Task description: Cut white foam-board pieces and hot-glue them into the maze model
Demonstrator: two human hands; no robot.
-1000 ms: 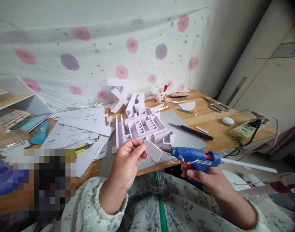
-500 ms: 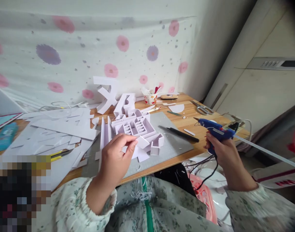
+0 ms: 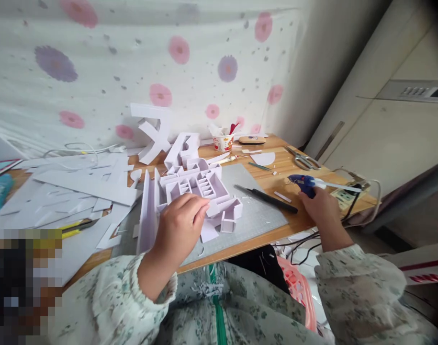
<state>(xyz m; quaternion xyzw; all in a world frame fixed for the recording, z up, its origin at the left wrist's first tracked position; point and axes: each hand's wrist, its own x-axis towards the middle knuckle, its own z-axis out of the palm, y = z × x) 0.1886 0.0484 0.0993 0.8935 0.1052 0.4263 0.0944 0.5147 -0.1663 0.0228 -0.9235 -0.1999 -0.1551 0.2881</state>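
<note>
Pinching a small white panel (image 3: 213,208) between thumb and forefinger of the left hand (image 3: 181,224), low above the grey cutting mat (image 3: 254,225) and in front of the white compartmented structure (image 3: 195,186). Cannot tell whether touching the structure with the panel or merely overlapping it in view. Wrapping the fingers of the right hand (image 3: 321,209) round the handle of a blue glue gun (image 3: 305,182), well apart from the panel, over at the right part of the wooden table (image 3: 269,181). Pointing the nozzle leftward, with a pale glue stick (image 3: 342,187) jutting from the rear toward a power strip (image 3: 344,199) (cannot tell whether resting the gun on the wood or holding it just clear). Seeing a flat white offcut (image 3: 208,232) on the mat near the left fingertips, with a small white box (image 3: 229,216) just right of it. Seeing, too, a black-handled tool (image 3: 274,200) lying across the mat's right edge, between both hands, and scissors (image 3: 303,160) farther back on the wood. Facing a tall white shape (image 3: 154,136) standing before the flowered sheet (image 3: 132,57), with a patterned paper cup (image 3: 223,143) to its right. Having overlapping white sheets (image 3: 71,191) piled at the left, with a yellow cutter (image 3: 72,231) near their front.
</note>
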